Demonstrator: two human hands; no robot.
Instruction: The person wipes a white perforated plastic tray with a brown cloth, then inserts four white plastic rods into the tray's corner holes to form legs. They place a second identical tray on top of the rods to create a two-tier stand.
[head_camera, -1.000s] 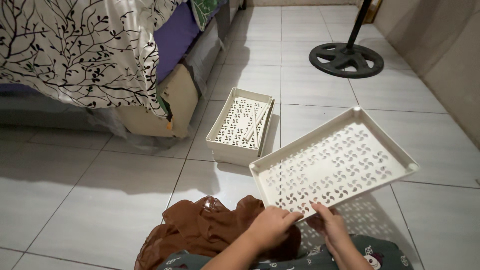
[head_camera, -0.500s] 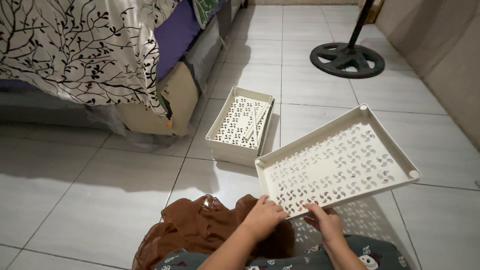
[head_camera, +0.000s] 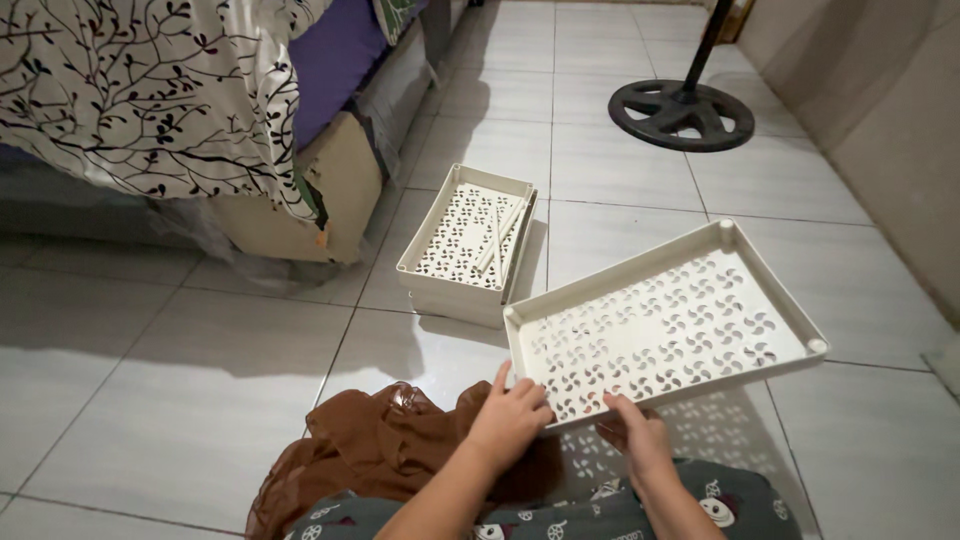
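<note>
I hold a cream plastic shelf tray (head_camera: 790, 318) with a perforated leaf pattern, tilted above the tiled floor. My left hand (head_camera: 510, 420) grips its near left corner, fingers over the rim. My right hand (head_camera: 635, 435) holds the near edge from below, thumb on the rim. A stack of matching cream trays (head_camera: 440, 285) sits on the floor ahead, with thin cream rods (head_camera: 500, 235) lying in the top one. A brown cloth (head_camera: 380, 455) lies in front of my lap.
A bed with a branch-patterned cover (head_camera: 140, 90) and purple sheet (head_camera: 330, 60) stands at the left. A black round fan base (head_camera: 680, 110) with its pole is at the back right. A beige wall (head_camera: 890, 110) runs along the right.
The tray has swung slightly to the right and lower while both hands shifted along its near edge. The stack on the floor has not moved.
</note>
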